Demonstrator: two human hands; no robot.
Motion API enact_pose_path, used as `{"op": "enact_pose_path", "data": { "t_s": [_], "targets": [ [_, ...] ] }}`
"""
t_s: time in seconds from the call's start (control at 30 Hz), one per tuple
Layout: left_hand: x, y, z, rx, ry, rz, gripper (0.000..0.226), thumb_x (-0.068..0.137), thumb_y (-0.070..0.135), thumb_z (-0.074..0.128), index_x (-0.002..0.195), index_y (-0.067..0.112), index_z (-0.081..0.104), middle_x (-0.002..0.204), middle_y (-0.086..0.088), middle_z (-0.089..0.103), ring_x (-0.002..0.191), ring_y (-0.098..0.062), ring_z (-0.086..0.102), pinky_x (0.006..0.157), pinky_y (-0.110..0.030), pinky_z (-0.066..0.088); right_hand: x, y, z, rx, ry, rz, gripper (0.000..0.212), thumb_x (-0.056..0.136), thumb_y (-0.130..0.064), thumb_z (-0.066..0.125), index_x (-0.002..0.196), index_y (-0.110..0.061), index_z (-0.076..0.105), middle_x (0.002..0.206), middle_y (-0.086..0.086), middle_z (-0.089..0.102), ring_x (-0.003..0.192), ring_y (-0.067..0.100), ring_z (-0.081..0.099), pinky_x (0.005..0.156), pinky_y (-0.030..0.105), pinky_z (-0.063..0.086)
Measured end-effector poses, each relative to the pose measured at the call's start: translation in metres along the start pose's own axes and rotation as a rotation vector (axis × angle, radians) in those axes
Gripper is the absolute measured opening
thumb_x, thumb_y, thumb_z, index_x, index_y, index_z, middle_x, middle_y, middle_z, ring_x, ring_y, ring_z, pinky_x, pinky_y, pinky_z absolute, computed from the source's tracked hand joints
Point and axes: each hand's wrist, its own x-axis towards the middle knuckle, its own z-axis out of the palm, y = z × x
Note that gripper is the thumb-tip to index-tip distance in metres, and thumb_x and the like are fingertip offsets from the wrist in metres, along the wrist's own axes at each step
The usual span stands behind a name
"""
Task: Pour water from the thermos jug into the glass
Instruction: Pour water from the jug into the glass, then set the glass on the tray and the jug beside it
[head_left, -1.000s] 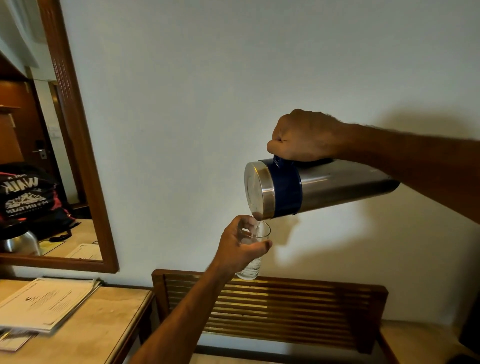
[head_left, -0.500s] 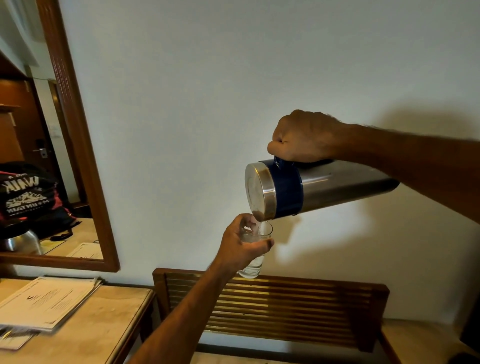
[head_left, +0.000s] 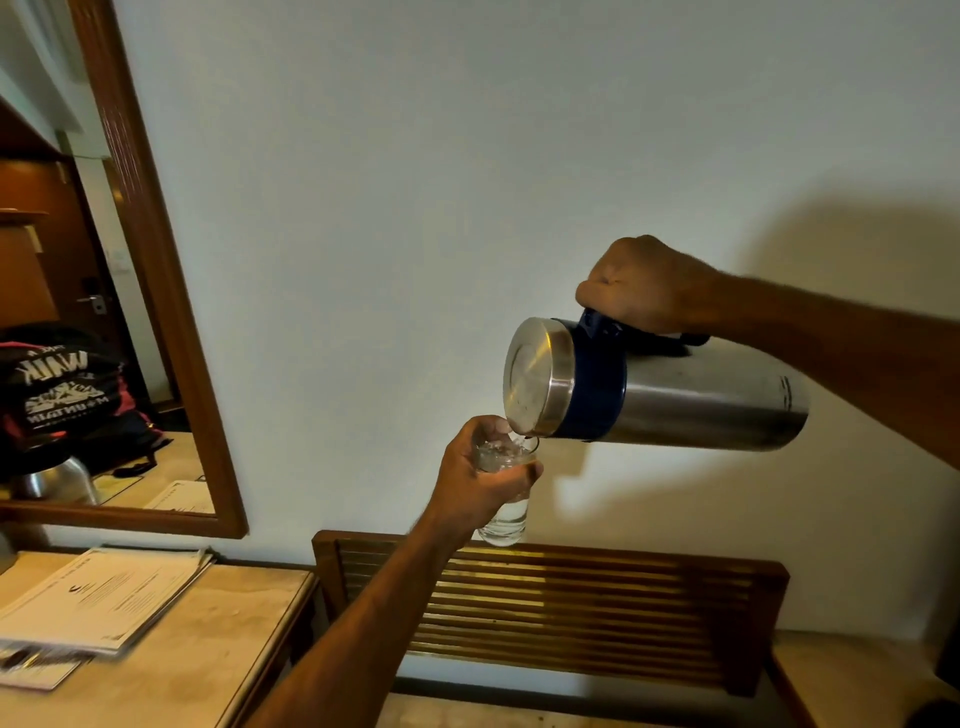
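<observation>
On the left we count one mirror (head_left: 156, 322) on the wall and one stack of papers (head_left: 98, 597) on the counter (head_left: 208, 665) below it. Our left hand (head_left: 480, 483) is wrapped around the one glass (head_left: 504, 499), held in the air above one slatted rack (head_left: 550, 613). To its right our right hand (head_left: 644, 286) is closed on the handle of the one jug (head_left: 660, 395), tipped nearly level with its spout just over the rim. The glass looks well filled, so we judge it best to keep the spout close, hold the glass upright, and be ready to ease the jug back before it brims.
</observation>
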Motion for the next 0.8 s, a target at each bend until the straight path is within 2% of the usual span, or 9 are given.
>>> {"op": "enact_pose_path", "data": {
  "t_s": [0.1, 0.2, 0.27, 0.33, 0.4, 0.57, 0.67, 0.73, 0.8],
  "targets": [
    [0.003, 0.003, 0.001, -0.008, -0.017, 0.023, 0.046, 0.07, 0.013, 0.083, 0.107, 0.025, 0.058, 0.116, -0.011, 0.061, 0.1, -0.032, 0.064, 0.072, -0.036, 0.062, -0.01, 0.019, 0.012, 0.082, 0.035, 0.085, 0.038, 0.079, -0.032, 0.048, 0.047, -0.013, 0.045, 0.047, 0.001, 0.042, 0.043, 0.014, 0.036, 0.047, 0.034, 0.033],
    [0.003, 0.0, 0.004, -0.032, -0.027, 0.03, 0.046, 0.07, 0.01, 0.083, 0.107, 0.025, 0.059, 0.108, -0.004, 0.066, 0.096, -0.025, 0.067, 0.072, -0.035, 0.061, -0.027, 0.042, 0.026, 0.062, 0.031, 0.18, 0.03, 0.083, -0.028, 0.04, 0.066, -0.012, 0.059, 0.06, 0.003, 0.05, 0.052, 0.017, 0.043, 0.05, 0.033, 0.036],
    [0.003, -0.004, 0.006, -0.047, -0.03, 0.027, 0.047, 0.07, 0.01, 0.083, 0.108, 0.026, 0.06, 0.105, 0.004, 0.068, 0.094, -0.019, 0.068, 0.073, -0.035, 0.061, -0.042, 0.056, 0.036, 0.174, 0.073, 0.183, 0.025, 0.078, -0.026, 0.039, 0.061, -0.016, 0.054, 0.051, -0.004, 0.046, 0.048, 0.014, 0.039, 0.05, 0.028, 0.033],
    [0.001, -0.01, 0.008, -0.035, -0.035, 0.028, 0.05, 0.07, 0.009, 0.084, 0.111, 0.023, 0.059, 0.106, 0.005, 0.067, 0.095, -0.017, 0.068, 0.072, -0.032, 0.06, -0.061, 0.068, 0.055, 0.542, 0.202, 0.324, 0.033, 0.083, -0.021, 0.049, 0.05, -0.015, 0.048, 0.038, -0.007, 0.038, 0.035, 0.01, 0.032, 0.04, 0.023, 0.027],
    [0.001, -0.02, 0.013, -0.026, -0.043, 0.007, 0.052, 0.068, 0.01, 0.085, 0.112, 0.022, 0.059, 0.107, 0.001, 0.067, 0.095, -0.019, 0.068, 0.071, -0.031, 0.058, -0.081, 0.084, 0.078, 0.786, 0.289, 0.509, 0.031, 0.08, -0.021, 0.057, 0.051, -0.013, 0.049, 0.04, 0.001, 0.033, 0.035, 0.015, 0.027, 0.043, 0.022, 0.024],
    [-0.011, -0.051, 0.02, 0.011, -0.057, -0.086, 0.053, 0.064, 0.018, 0.088, 0.109, 0.023, 0.059, 0.101, 0.004, 0.068, 0.091, -0.021, 0.069, 0.07, -0.035, 0.059, -0.137, 0.101, 0.149, 1.041, 0.389, 0.715, 0.026, 0.073, -0.025, 0.057, 0.048, -0.018, 0.054, 0.053, 0.009, 0.039, 0.053, 0.023, 0.035, 0.052, 0.03, 0.026],
    [-0.025, -0.089, 0.023, 0.073, -0.039, -0.202, 0.057, 0.057, 0.021, 0.09, 0.106, 0.024, 0.062, 0.1, 0.009, 0.072, 0.093, -0.015, 0.071, 0.072, -0.028, 0.058, -0.175, 0.112, 0.206, 1.128, 0.381, 0.772, 0.032, 0.076, -0.025, 0.05, 0.045, -0.021, 0.053, 0.042, -0.007, 0.042, 0.043, 0.014, 0.038, 0.041, 0.02, 0.025],
    [-0.035, -0.122, 0.022, 0.132, -0.023, -0.304, 0.06, 0.054, 0.019, 0.092, 0.107, 0.027, 0.063, 0.103, 0.007, 0.072, 0.098, -0.017, 0.071, 0.077, -0.03, 0.059, -0.199, 0.121, 0.249, 1.19, 0.384, 0.923, 0.032, 0.075, -0.028, 0.05, 0.043, -0.023, 0.051, 0.04, -0.008, 0.041, 0.039, 0.01, 0.036, 0.038, 0.019, 0.023],
    [-0.051, -0.16, 0.019, 0.199, -0.03, -0.376, 0.061, 0.056, 0.014, 0.093, 0.107, 0.033, 0.063, 0.104, 0.012, 0.071, 0.101, -0.014, 0.069, 0.074, -0.026, 0.059, -0.225, 0.128, 0.295, 1.21, 0.364, 1.057, 0.035, 0.077, -0.032, 0.049, 0.043, -0.023, 0.05, 0.037, -0.006, 0.04, 0.034, 0.012, 0.036, 0.037, 0.021, 0.025]
  ]
}}
